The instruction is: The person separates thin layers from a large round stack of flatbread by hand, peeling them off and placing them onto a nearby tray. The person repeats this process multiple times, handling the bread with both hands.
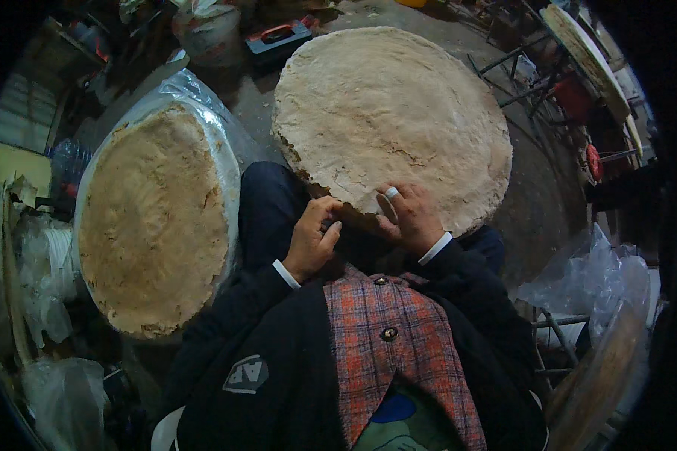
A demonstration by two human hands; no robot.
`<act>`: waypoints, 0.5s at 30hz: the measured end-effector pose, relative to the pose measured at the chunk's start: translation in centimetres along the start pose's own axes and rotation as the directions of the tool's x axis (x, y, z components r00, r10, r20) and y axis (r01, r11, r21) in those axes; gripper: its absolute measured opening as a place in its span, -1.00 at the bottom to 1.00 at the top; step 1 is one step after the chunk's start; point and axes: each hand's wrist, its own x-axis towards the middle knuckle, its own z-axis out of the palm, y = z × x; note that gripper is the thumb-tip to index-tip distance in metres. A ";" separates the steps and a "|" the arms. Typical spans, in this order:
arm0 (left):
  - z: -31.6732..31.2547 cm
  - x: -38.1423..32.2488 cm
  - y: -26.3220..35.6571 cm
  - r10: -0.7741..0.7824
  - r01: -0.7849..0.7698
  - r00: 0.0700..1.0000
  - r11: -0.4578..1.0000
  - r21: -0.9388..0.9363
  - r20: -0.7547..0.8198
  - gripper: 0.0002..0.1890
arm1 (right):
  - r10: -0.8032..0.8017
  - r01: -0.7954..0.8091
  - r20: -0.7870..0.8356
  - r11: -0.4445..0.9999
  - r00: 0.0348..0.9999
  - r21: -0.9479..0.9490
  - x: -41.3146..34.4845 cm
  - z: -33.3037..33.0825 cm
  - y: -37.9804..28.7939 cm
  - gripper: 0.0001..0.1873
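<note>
A large round slab (pixel 389 113) with a rough, pale, cracked surface lies tilted in front of me, its near side over my legs. Its near-left rim is ragged, with darker material showing. My left hand (pixel 316 234) is at that rim, fingers curled and fingertips against the broken edge; whether they pinch anything is hidden. My right hand (pixel 414 217), with a ring on one finger, bends over the near rim. Its fingers rest on top and its thumb is lower, with a small thin flap of the edge between them.
A second, browner round slab (pixel 155 225) stands at my left on clear plastic sheeting (pixel 194 93). Beyond are a black tool with a red handle (pixel 276 36) and a whitish bucket (pixel 209 34). Metal frames (pixel 519 62) and crumpled plastic (pixel 592 282) are on the right.
</note>
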 end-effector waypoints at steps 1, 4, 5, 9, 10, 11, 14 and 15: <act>0.0 0.0 -0.1 0.027 -0.027 1.000 0.999 0.021 0.004 -0.62 | 0.001 -0.001 -0.005 1.000 1.000 0.002 0.1 0.0 0.0 -0.53; 0.0 0.0 -0.1 0.022 -0.022 1.000 1.000 -0.018 0.007 -0.60 | 0.000 0.000 -0.031 1.000 1.000 -0.008 0.5 -0.1 -0.3 -0.56; 0.1 0.0 -0.1 0.001 0.000 1.000 0.999 -0.047 0.014 -0.59 | 0.001 -0.001 -0.026 1.000 1.000 -0.010 0.7 -0.1 -0.4 -0.56; 0.0 0.0 -0.3 0.015 -0.015 1.000 0.999 -0.037 0.015 -0.57 | 0.114 -0.115 0.033 0.993 0.993 0.027 1.1 -0.5 -0.5 -0.59; 0.0 0.0 -0.3 0.023 -0.023 1.000 1.000 -0.009 0.021 -0.57 | 0.096 -0.096 0.035 0.995 0.995 -0.010 1.2 -0.6 -0.6 -0.59; -0.1 0.0 -0.3 0.030 -0.031 0.999 0.999 0.020 0.028 -0.57 | 0.073 -0.073 0.009 0.996 0.997 -0.043 1.2 -0.6 -0.6 -0.59; -0.1 0.1 -0.5 0.047 -0.050 0.998 0.996 0.074 0.039 -0.58 | 0.067 -0.060 0.068 0.994 0.995 -0.093 1.2 -0.6 -0.6 -0.64; -0.1 0.1 -0.5 0.051 -0.054 0.998 0.996 0.070 0.036 -0.59 | 0.106 -0.096 0.068 0.987 0.992 -0.126 1.3 -0.6 -0.5 -0.68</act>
